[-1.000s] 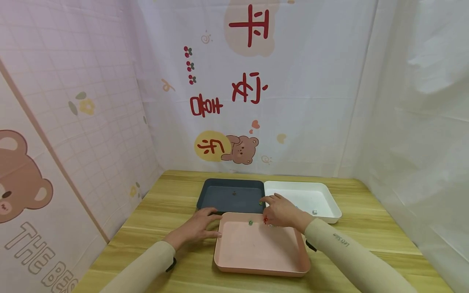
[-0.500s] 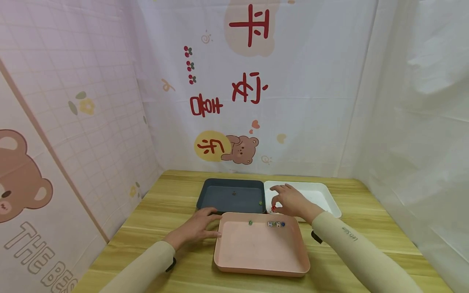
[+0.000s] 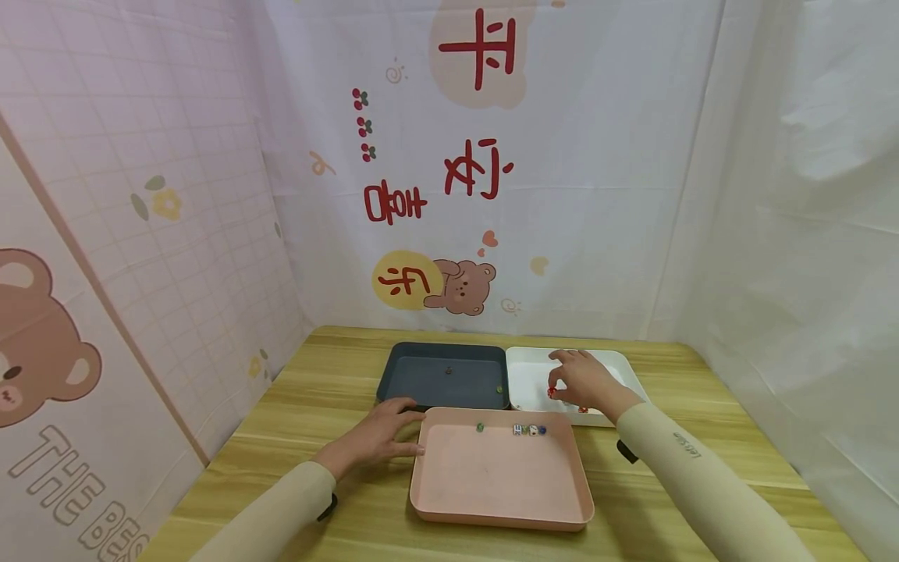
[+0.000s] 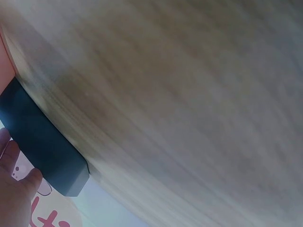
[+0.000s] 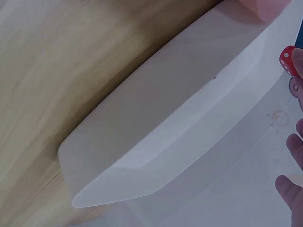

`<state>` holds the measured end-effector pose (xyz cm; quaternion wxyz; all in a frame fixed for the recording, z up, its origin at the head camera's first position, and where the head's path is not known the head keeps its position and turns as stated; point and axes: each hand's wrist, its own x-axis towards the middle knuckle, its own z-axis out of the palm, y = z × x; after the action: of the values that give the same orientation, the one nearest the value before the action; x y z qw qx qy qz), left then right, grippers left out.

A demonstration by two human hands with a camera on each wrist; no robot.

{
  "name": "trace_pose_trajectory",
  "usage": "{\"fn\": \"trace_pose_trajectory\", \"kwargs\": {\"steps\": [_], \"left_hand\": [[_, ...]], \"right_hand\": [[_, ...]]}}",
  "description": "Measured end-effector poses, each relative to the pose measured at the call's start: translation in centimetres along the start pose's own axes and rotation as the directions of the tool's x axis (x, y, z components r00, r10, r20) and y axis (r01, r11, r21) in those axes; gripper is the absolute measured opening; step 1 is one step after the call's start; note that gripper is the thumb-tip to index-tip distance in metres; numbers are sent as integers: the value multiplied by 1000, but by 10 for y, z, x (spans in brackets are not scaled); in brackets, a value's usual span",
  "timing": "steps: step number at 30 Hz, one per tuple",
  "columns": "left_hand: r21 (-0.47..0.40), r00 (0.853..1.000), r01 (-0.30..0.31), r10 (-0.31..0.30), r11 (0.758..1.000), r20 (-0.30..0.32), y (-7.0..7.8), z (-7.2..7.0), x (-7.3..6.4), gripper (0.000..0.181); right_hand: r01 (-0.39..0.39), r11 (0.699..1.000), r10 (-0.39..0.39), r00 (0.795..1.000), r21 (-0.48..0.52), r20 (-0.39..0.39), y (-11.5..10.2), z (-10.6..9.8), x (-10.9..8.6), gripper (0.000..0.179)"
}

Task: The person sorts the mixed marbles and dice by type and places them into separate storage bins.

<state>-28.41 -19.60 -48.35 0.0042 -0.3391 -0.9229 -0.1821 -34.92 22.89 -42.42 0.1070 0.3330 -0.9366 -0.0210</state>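
My right hand [image 3: 588,381] pinches a red die [image 5: 288,60] with white dots between thumb and index finger, over the white tray [image 3: 628,382]. Its other fingers are spread in the right wrist view. Another small red piece [image 3: 583,410] shows in that tray below the hand, which hides part of the tray. My left hand [image 3: 375,437] rests at the left rim of the pink tray [image 3: 492,484] with its fingers extended, holding nothing. Inside the pink tray, a green die [image 3: 481,427] lies apart from a short row of small dice [image 3: 525,429] along the far side.
A dark grey tray [image 3: 421,382] stands behind the pink one, side by side with the white tray. It holds a small brownish piece [image 3: 449,371] and a yellow-green piece [image 3: 499,389]. The wooden table [image 3: 316,390] is enclosed by printed cloth [image 3: 590,195].
My right hand has moved right and back from the pink tray to over the white tray, carrying the red die and uncovering the row of dice. My left hand has stayed put.
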Motion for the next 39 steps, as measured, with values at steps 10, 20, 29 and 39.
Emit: {"fn": "trace_pose_trajectory", "kwargs": {"steps": [10,20,29,39], "left_hand": [[1,1000,11,-11,1000,9,0,1,2,68],[5,1000,9,-9,1000,8,-2,3,2,67],[-2,1000,12,-12,1000,5,-1,2,1,67],[0,1000,3,-3,1000,1,-1,2,1,66]], "right_hand": [[-63,998,63,998,-19,3,28,7,-19,10],[-130,991,130,991,-3,41,48,16,-44,13],[-151,988,152,987,-26,60,50,21,-57,13],[-144,990,144,988,-11,54,49,25,-51,10]]}}
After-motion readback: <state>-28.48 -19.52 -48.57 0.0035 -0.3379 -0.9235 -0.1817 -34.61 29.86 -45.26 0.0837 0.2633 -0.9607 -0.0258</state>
